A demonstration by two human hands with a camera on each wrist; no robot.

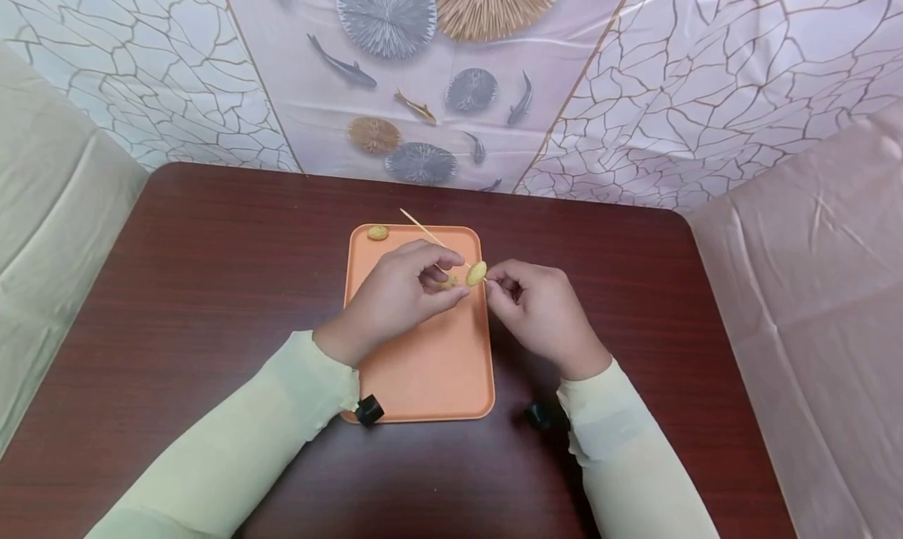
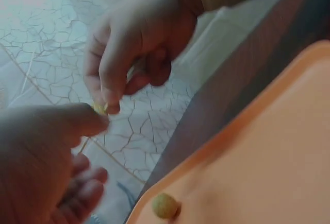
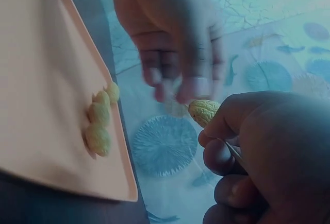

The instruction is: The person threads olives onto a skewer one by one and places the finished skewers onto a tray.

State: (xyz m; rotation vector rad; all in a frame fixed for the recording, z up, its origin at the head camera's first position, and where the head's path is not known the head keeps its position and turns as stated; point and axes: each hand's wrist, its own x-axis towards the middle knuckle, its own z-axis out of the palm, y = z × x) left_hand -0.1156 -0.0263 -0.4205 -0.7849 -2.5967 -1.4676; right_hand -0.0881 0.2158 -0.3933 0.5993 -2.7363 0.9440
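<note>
My right hand (image 1: pixel 539 308) pinches a thin wooden skewer (image 1: pixel 418 224) close to a wrinkled yellow oval fruit (image 1: pixel 476 273), which sits on the stick. In the right wrist view, thumb and finger lie right against this fruit (image 3: pixel 203 112). Thumb and forefinger of my left hand (image 1: pixel 398 288) are spread apart, their tips just beside the fruit; that hand is blurred in the right wrist view. Both hands are over an orange tray (image 1: pixel 423 374) and its right edge. Part of the skewer is hidden behind the left forefinger.
Another yellow fruit (image 1: pixel 378 233) lies in the tray's far left corner. Several fruits (image 3: pixel 98 113) stand in a row along the tray's edge in the right wrist view. The tray is on a dark brown table (image 1: pixel 233 265), with a patterned cloth (image 1: pixel 423 85) hanging behind.
</note>
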